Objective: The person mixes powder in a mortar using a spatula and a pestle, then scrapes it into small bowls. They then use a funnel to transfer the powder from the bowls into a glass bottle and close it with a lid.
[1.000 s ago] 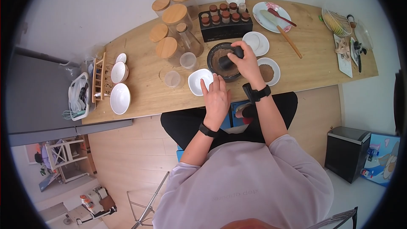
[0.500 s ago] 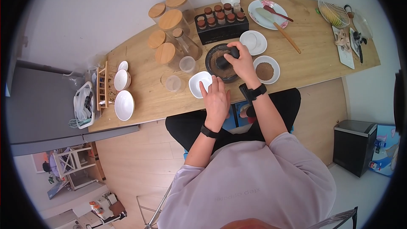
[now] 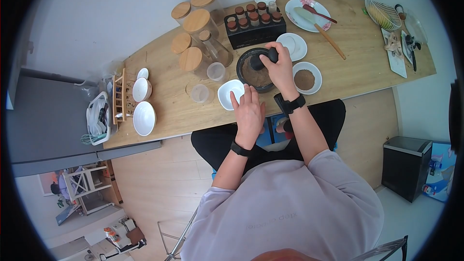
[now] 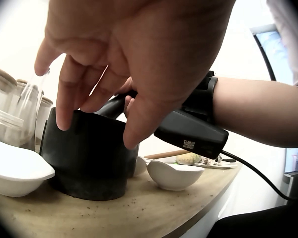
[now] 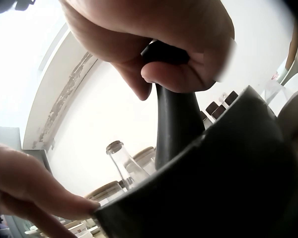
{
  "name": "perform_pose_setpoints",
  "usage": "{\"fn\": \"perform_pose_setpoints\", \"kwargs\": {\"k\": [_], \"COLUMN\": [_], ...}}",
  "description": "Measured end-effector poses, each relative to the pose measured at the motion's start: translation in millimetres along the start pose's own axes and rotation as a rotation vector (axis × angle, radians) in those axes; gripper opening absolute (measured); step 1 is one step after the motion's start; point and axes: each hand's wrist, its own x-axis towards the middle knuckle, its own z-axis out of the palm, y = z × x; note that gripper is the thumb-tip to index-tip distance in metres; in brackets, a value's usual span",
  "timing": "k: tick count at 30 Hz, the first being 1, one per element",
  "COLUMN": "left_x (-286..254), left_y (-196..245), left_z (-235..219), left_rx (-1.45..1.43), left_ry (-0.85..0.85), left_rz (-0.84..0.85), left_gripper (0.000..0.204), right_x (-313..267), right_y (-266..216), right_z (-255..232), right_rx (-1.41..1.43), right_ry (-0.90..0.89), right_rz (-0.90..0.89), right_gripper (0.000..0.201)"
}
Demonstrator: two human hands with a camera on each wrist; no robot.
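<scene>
Mortar [image 4: 87,158] matt, stone-like; pestle [image 5: 176,121] smooth; square bowl [image 3: 226,95] glossy, ceramic-looking; jar lids [image 3: 196,21] wooden; tabletop [image 3: 169,108] wood-grained.

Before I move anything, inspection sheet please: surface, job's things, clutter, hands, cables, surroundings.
Surface: wooden table, dark specks near its front edge.
Job's things: black mortar holding brown powder, pestle tilted inside; powder bowl to its right, square white bowl to its left.
Clutter: wood-lidded jars, bottle rack, floral plate bearing a spatula.
Right hand: fingers grip the pestle.
Left hand: fingers extended by the mortar; contact unclear.
Cables: black cable from right-wrist device.
Surroundings: white wall behind; black bin on the right.
</scene>
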Motion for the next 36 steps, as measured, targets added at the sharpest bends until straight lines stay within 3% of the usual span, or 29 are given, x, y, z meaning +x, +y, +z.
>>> {"fn": "perform_pose_setpoints", "kwargs": {"k": [9, 14, 18, 23, 27, 36], "left_x": [0.7, 1.3, 2.7, 0.6, 2.2, 0.0], "left_y": [-0.6, 1.5, 0.2, 0.7, 1.5, 0.3], "left_z": [1.9, -1.8, 2.3, -1.8, 1.3, 1.1], "left_rx": [0.004, -0.022, -0.023, -0.027, -0.022, 0.0], "left_ry": [0.002, -0.026, 0.01, -0.01, -0.001, 0.013], "left_rz": [0.006, -0.011, 0.004, -0.008, -0.006, 0.007], "left_gripper": [0.062, 0.063, 0.063, 0.063, 0.062, 0.06], "right_x": [0.4, -4.1, -3.6, -4.6, -7.6, -14.2], "right_y": [10.5, -7.4, 5.3, -17.0, 2.1, -14.2], "right_z": [4.6, 1.2, 2.4, -11.3, -6.3, -6.7], "right_rx": [0.043, 0.0, -0.011, -0.037, -0.137, -0.048], "right_ry": [0.038, 0.08, -0.014, 0.074, -0.034, -0.044], "right_rz": [-0.037, -0.017, -0.071, -0.092, -0.047, -0.103], "right_gripper": [0.031, 0.031, 0.031, 0.034, 0.035, 0.034]}}
